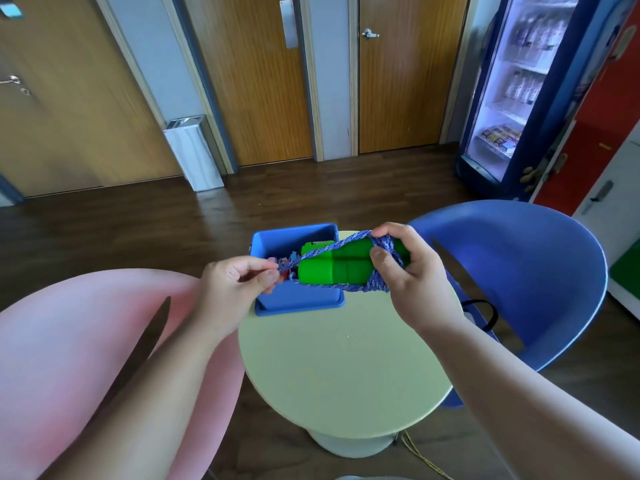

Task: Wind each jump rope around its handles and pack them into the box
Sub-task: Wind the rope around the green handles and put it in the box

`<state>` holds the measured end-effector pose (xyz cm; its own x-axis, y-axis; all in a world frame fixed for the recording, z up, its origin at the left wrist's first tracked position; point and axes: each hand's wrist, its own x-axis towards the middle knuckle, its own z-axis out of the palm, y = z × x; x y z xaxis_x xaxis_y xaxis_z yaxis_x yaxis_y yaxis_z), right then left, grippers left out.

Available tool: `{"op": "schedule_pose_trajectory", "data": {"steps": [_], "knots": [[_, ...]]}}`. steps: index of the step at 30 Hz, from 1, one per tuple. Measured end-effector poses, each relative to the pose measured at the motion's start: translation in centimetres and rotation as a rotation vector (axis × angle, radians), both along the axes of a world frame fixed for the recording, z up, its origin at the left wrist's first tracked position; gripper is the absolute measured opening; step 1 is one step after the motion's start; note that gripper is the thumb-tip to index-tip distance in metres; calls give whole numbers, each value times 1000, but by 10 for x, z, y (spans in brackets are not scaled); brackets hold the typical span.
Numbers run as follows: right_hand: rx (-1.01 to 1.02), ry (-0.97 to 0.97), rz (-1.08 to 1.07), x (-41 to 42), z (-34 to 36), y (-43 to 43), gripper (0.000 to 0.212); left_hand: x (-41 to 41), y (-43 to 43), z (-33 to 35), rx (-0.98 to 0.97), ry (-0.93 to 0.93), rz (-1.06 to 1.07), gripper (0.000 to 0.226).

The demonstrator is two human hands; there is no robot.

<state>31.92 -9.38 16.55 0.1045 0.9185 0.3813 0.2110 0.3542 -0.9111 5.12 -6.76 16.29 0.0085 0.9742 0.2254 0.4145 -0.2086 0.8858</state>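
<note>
Right hand [408,271] grips smooth green handles [332,268] wrapped in braided blue rope [377,285]; left hand [235,282] pinches the rope's end above the blue plastic box [298,299], which holds colourful items.

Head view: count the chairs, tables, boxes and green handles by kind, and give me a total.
Chairs: 2 (pink chair, blue chair)
Table: 1
Box: 1
Green handles: 2
Total: 6

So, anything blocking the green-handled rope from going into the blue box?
Nothing visible: the blue box sits open beneath the green handles and rope. Coloured items already lie in its left part.
</note>
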Motion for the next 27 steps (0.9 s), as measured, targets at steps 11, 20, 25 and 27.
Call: {"op": "schedule_pose_trajectory", "data": {"steps": [11, 20, 25, 27], "knots": [[-121, 207, 74, -3, 13, 13, 24, 4, -7, -31, -53, -128, 32, 21], [-149, 356, 61, -16, 26, 23, 9, 48, -27, -42, -81, -68, -64, 18], [-92, 175, 62, -25, 16, 29, 8, 93, -47, -48, -93, 2, -143, 18], [-136, 191, 72, -27, 9, 27, 8, 109, -56, -50, -143, -25, -157, 17]]}}
